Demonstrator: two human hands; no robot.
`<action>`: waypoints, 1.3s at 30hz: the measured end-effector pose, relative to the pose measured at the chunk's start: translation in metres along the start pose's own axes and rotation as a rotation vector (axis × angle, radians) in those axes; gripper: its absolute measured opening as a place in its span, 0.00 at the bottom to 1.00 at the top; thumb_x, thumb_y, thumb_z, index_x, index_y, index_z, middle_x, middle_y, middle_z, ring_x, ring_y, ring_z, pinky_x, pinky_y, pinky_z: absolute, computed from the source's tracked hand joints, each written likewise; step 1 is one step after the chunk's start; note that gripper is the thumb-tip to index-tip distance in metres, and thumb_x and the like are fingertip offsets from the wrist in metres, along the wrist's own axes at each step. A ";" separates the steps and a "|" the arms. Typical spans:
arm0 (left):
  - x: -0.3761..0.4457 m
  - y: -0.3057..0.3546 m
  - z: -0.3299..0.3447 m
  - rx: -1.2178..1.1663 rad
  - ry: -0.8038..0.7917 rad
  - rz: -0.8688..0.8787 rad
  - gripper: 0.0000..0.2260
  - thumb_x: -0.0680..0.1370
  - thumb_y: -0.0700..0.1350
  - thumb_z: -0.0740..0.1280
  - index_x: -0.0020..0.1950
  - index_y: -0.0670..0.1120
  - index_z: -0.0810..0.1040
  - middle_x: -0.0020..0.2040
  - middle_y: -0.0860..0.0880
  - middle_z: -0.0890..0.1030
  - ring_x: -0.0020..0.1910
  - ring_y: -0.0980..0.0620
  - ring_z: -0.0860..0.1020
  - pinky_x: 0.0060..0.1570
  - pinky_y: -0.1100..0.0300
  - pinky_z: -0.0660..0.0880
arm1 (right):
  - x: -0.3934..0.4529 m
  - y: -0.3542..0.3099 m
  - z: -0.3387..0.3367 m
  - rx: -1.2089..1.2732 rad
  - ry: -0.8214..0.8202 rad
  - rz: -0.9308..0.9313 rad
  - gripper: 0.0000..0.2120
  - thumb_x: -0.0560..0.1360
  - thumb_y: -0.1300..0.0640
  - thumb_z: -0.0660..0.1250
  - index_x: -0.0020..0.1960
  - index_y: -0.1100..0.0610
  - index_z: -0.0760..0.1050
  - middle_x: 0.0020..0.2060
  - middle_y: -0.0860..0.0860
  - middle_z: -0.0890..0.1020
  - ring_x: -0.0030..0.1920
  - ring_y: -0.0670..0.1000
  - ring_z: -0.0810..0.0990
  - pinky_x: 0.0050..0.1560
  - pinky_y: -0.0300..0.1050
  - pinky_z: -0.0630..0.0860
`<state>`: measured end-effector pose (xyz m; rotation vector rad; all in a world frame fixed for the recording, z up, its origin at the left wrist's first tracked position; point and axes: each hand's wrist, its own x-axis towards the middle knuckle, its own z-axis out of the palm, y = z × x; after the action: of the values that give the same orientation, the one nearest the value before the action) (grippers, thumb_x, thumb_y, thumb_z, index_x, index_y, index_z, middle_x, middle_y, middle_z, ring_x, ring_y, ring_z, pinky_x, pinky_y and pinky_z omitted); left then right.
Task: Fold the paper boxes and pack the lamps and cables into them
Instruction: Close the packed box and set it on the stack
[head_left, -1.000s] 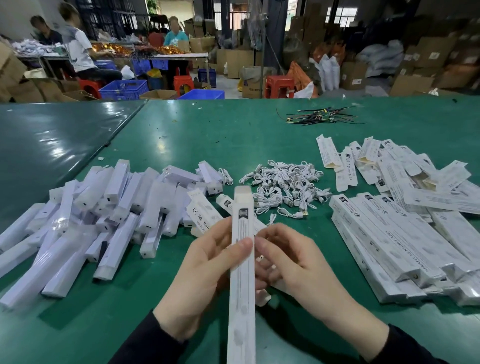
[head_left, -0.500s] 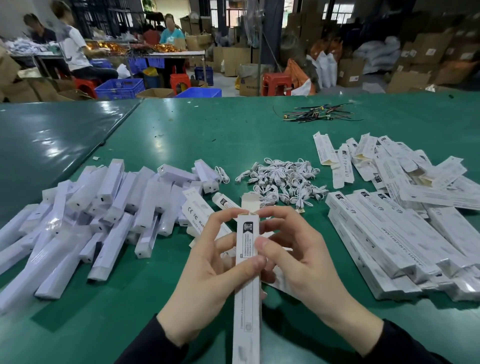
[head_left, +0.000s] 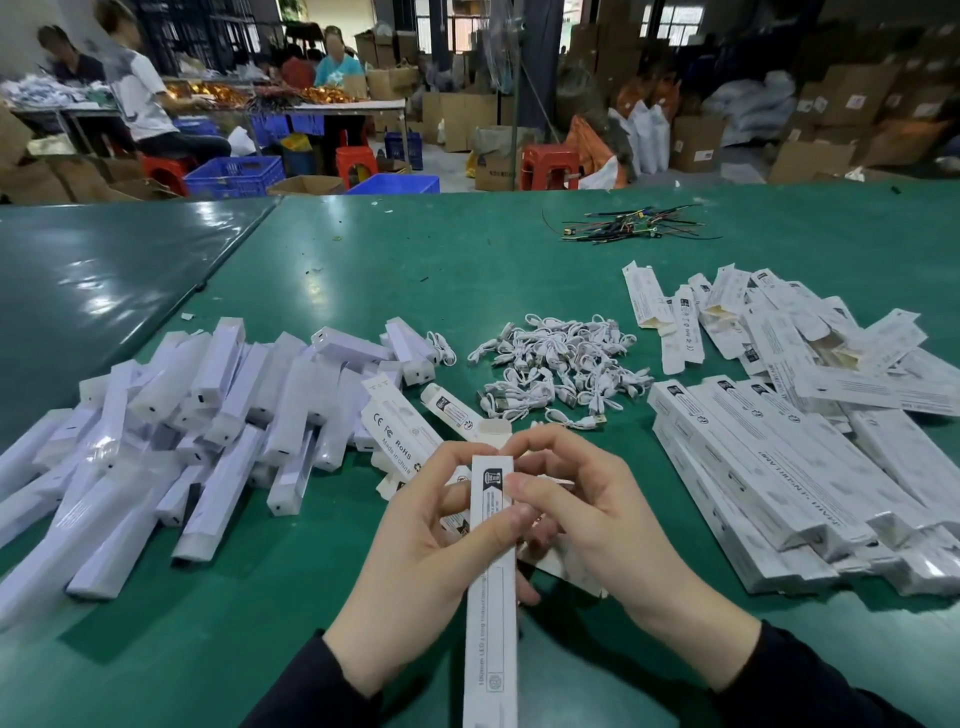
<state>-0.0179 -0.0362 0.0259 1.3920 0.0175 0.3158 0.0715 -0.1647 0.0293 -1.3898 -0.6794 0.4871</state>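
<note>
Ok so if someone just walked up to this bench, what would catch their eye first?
Probably the long white paper box at front centre, gripped by both the left hand and the right hand near its far end. Next, the heap of white lamps sprawled on the left, the tangle of white cables in the middle, and the stacked boxes on the right of the green table.

Both hands are up close in front, dark sleeves at the wrists. Left hand (head_left: 415, 540) is curled around the long white box (head_left: 492, 597), thumb pressed across its front face — fingers wrapped behind. Right hand (head_left: 587, 512) pinches the box's top end, index finger arched over, thumb on the side edge.
</note>
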 end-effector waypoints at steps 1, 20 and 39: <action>0.000 0.000 0.000 0.000 0.000 -0.003 0.13 0.71 0.45 0.74 0.53 0.49 0.77 0.45 0.38 0.83 0.30 0.36 0.82 0.30 0.49 0.80 | 0.000 -0.001 0.000 -0.006 0.005 0.003 0.05 0.71 0.56 0.69 0.47 0.52 0.79 0.38 0.51 0.80 0.30 0.48 0.75 0.30 0.45 0.72; -0.003 -0.003 0.003 0.042 0.006 -0.081 0.15 0.73 0.44 0.71 0.51 0.39 0.68 0.37 0.41 0.83 0.24 0.38 0.79 0.25 0.51 0.78 | -0.002 -0.013 0.002 0.137 0.092 0.145 0.06 0.72 0.58 0.72 0.46 0.58 0.86 0.42 0.58 0.86 0.39 0.52 0.86 0.34 0.38 0.79; -0.004 -0.007 -0.002 0.114 0.018 -0.124 0.22 0.66 0.55 0.77 0.48 0.55 0.66 0.43 0.39 0.84 0.31 0.32 0.80 0.29 0.33 0.77 | -0.003 -0.017 0.004 0.114 0.116 0.188 0.07 0.73 0.66 0.71 0.42 0.58 0.86 0.30 0.52 0.83 0.25 0.45 0.78 0.26 0.35 0.74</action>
<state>-0.0210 -0.0358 0.0181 1.4936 0.1384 0.2264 0.0656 -0.1664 0.0463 -1.3692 -0.4225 0.5799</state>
